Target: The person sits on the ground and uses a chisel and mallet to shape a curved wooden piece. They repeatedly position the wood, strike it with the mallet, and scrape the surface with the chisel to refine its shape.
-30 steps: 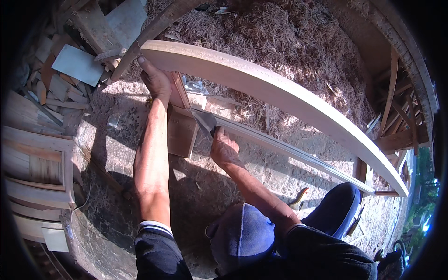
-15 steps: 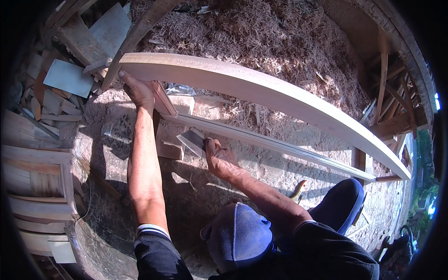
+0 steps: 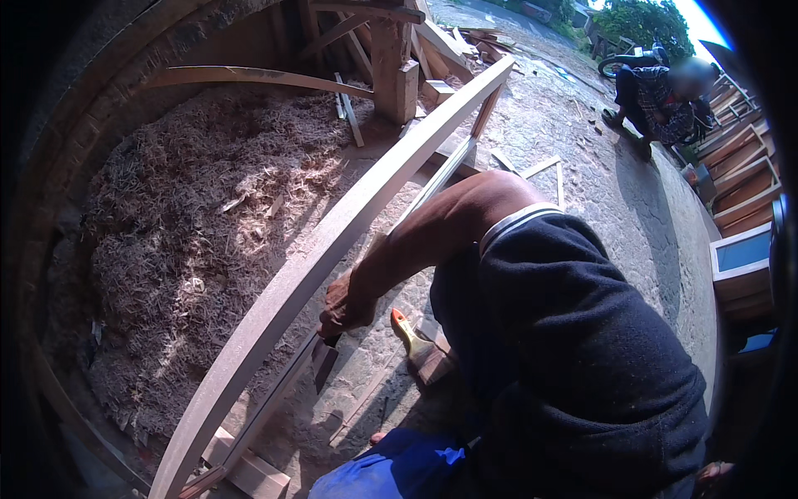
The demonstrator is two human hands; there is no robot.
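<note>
My right hand (image 3: pixel 345 308) is closed around a flat scraper (image 3: pixel 325 363) with a dull, brownish blade pointing down. It is at the narrow straight rail (image 3: pixel 270 403) of a wooden frame, beneath the frame's long curved beam (image 3: pixel 332 237). The beam runs from the lower left to the upper middle, joined to the rail by short end pieces. My left hand is out of view. A wide paintbrush (image 3: pixel 416 345) with a yellow, orange-tipped handle lies on the ground to the right of my right hand.
Wood shavings (image 3: pixel 195 224) are heaped left of the frame. A wooden post (image 3: pixel 395 75) with offcuts stands beyond. Blue cloth (image 3: pixel 386 470) shows at the lower edge. Far right, another person (image 3: pixel 665 104) is low to the ground by a motorbike (image 3: pixel 636 60); wooden frames (image 3: pixel 748 179) line that side.
The view has swung to the right, toward the frame's far end and the other person. My left hand, which was on the beam's left end, has left view. My right hand still holds the scraper.
</note>
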